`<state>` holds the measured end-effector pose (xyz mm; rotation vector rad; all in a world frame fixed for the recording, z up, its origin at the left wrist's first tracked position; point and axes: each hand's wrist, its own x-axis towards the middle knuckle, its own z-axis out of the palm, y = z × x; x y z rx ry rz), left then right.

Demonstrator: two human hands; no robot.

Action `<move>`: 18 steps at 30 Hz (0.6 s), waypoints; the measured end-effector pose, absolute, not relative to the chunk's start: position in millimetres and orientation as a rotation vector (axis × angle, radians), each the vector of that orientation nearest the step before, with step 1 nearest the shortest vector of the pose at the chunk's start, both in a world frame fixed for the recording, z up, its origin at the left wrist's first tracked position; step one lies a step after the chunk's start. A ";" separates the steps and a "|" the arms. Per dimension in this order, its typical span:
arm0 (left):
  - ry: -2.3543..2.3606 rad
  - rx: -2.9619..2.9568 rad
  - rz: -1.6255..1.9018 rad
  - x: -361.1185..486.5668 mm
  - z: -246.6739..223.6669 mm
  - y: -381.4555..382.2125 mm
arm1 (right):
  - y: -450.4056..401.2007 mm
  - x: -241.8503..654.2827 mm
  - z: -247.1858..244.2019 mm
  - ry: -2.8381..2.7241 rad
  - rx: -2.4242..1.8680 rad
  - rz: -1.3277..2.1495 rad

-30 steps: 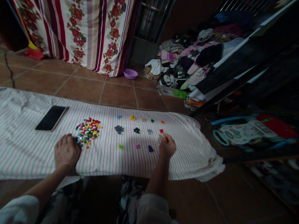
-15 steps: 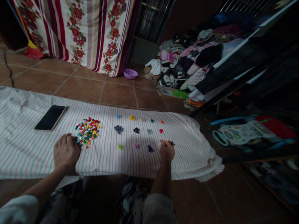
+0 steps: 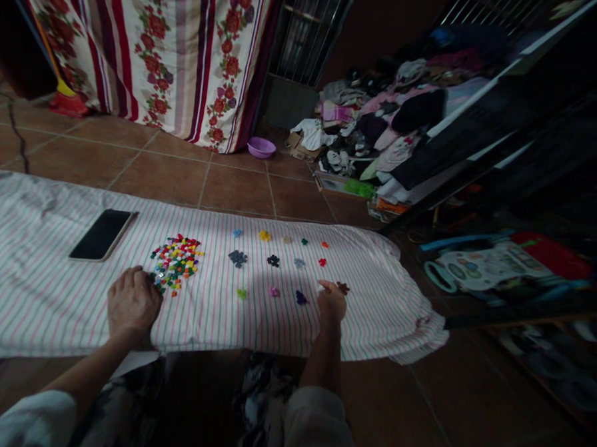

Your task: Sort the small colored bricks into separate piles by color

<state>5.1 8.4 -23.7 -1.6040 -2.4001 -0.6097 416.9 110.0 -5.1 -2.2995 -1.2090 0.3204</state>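
Observation:
My left hand [image 3: 133,301] rests on the striped cloth [image 3: 198,321], fingers bent loosely and their tips beside the mixed pile of small coloured pieces [image 3: 179,257]. Over the cloth's right part, my right hand [image 3: 332,302] has its index finger stretched left and the thumb close under it. A whitish speck shows by those fingertips, too small to name. Just beyond the knuckles lies a small brown heap [image 3: 343,288]. Nearby are a dark purple heap [image 3: 301,297], a red heap [image 3: 322,262] and a light grey heap [image 3: 299,263].
More sorted heaps, such as black [image 3: 273,261], dark grey [image 3: 237,258], yellow [image 3: 264,236], pink [image 3: 274,291] and lime green [image 3: 241,293], sit in rows. A phone [image 3: 102,234] lies at the left. Beyond, a purple basin [image 3: 261,147] and piled clothes [image 3: 369,114] are on the floor.
My right hand has shifted slightly left, so more of the brown heap shows. The left hand stays where it was.

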 end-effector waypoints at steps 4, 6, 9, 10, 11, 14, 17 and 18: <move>-2.378 -1.601 -0.590 5.1 -23.8 7.9 | 110.9 417.9 -7.3 -1.206 -2.304 0.316; -2.377 -1.601 -0.582 5.2 -23.5 7.8 | 111.3 418.7 -8.9 -1.206 -2.309 0.316; -2.381 -1.601 -0.587 5.1 -23.6 8.1 | 112.3 419.0 -10.8 -1.205 -2.298 0.306; -2.381 -1.599 -0.592 4.9 -23.9 8.3 | 112.7 418.8 -11.3 -1.222 -2.281 0.303; -2.382 -1.596 -0.598 4.6 -24.3 8.4 | 113.0 418.7 -11.7 -1.250 -2.261 0.302; -2.380 -1.598 -0.611 3.7 -25.9 8.6 | 113.7 418.5 -12.3 -1.347 -2.210 0.295; -2.373 -1.604 -0.618 3.3 -26.5 8.3 | 113.5 419.4 -12.2 -1.328 -2.233 0.290; -2.370 -1.607 -0.617 3.4 -26.4 8.1 | 113.2 419.8 -12.1 -1.308 -2.248 0.292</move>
